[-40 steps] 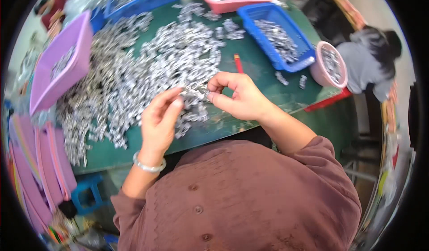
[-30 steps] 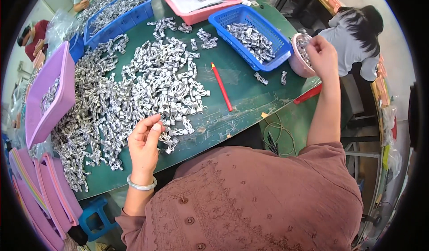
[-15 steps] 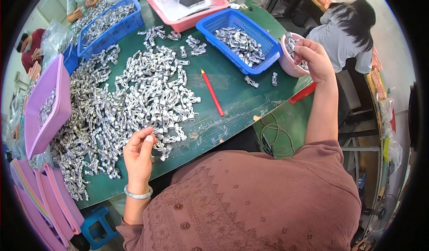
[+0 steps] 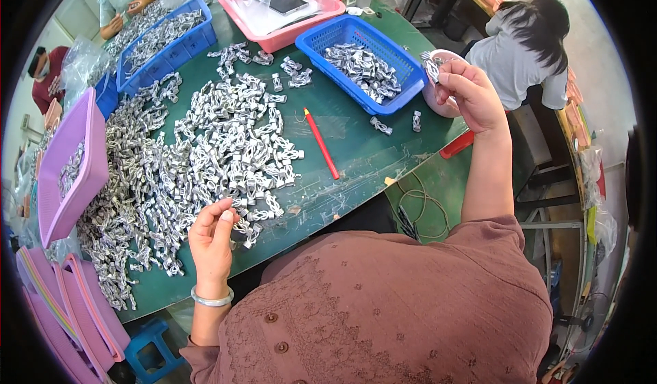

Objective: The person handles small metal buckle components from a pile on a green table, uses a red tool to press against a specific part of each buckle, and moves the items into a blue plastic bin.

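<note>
Between the thumb and fingers of my right hand [image 4: 473,98] is a small grey-white bundled cable [image 4: 430,67] with a ribbed end. That hand is over the pink tub [image 4: 441,110] at the table's right corner, and the bundle is at the tub's left rim. My left hand [image 4: 212,242], with a bangle at the wrist, is at the near edge of a big heap of similar bundled cables [image 4: 229,134]. Its thumb and fingers are curled together; whether anything is between them I cannot make out.
A blue basket [image 4: 311,50] of bundles stands left of the tub, with two loose bundles [image 4: 416,121] before it. A red pen [image 4: 320,143] lies mid-table. Beyond are a pink tray [image 4: 274,41], a blue bin [image 4: 209,32] and a tilted purple bin [image 4: 96,151]. Other people sit around.
My right hand has shifted slightly left, bringing the bundled cable from over the tub to its left rim. My left hand has hardly moved.
</note>
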`<state>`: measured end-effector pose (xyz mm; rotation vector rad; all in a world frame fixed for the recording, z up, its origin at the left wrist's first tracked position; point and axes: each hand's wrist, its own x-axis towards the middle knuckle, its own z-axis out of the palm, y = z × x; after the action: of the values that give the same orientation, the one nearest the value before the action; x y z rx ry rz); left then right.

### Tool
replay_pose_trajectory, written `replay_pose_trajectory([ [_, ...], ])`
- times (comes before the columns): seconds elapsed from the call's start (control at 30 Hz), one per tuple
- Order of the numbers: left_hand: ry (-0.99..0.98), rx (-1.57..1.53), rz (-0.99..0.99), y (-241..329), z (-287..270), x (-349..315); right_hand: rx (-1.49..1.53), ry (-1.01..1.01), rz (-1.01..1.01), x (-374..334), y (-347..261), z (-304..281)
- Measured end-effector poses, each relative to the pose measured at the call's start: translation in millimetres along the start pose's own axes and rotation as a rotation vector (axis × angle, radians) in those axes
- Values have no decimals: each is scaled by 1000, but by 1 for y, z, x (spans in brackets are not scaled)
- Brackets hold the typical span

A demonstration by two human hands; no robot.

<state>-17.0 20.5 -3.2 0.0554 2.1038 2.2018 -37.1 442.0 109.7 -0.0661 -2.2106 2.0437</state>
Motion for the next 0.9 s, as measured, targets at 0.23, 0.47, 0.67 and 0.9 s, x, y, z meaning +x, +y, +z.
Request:
replay_pose_trajectory([
  [0.23,7,15,13,-2,1,-1,-38,-7,3,-1,0,0],
  [0.47,4,22,24,-4,0,0,-22,-31,17,-2,3,2],
  [0.67,0,29,29,-5,-1,0,10,-71,9,-2,2,6],
  [0.9,3,36,22,-7,-2,-1,28,-106,5,-1,2,13],
])
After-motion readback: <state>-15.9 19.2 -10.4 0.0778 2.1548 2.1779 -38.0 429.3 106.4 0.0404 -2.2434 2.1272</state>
